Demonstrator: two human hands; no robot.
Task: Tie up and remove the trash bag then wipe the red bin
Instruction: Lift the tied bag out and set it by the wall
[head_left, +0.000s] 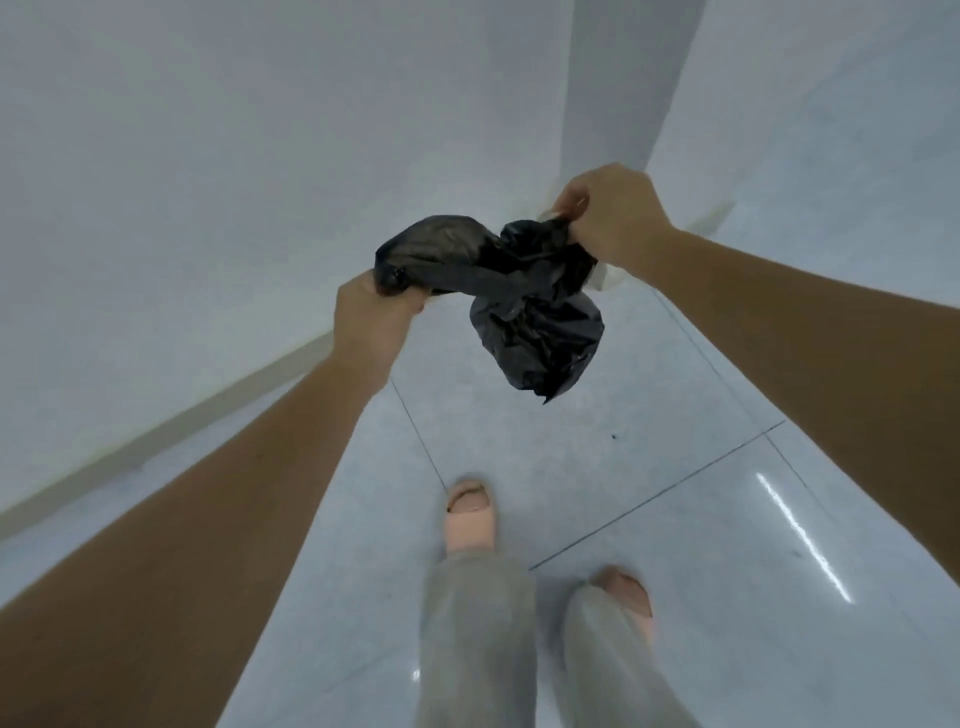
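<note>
In the head view, a person is holding a black trash bag (535, 317) in the air above a pale tiled floor (701, 519), both bare arms reaching forward. The left hand (371, 317) is gripping one twisted end of the bag's top, fingers curled tight around the plastic, left of the bag's bulging body. The right hand (610, 215) is pinching the other gathered end, up and to the right of that body, fingers closed on the crumpled plastic. Between the two hands the bag's neck is crossing in a band just above the hanging bulk, which is sagging below it and touching nothing. Directly below the bag, the person's feet in pale pink slippers (470, 525) are standing on the floor, with grey trouser legs (478, 639) showing beneath them. Behind the bag, a white wall (182, 182) is meeting the floor along a light baseboard (218, 400), and a white column (631, 78) is rising beyond the right hand.
</note>
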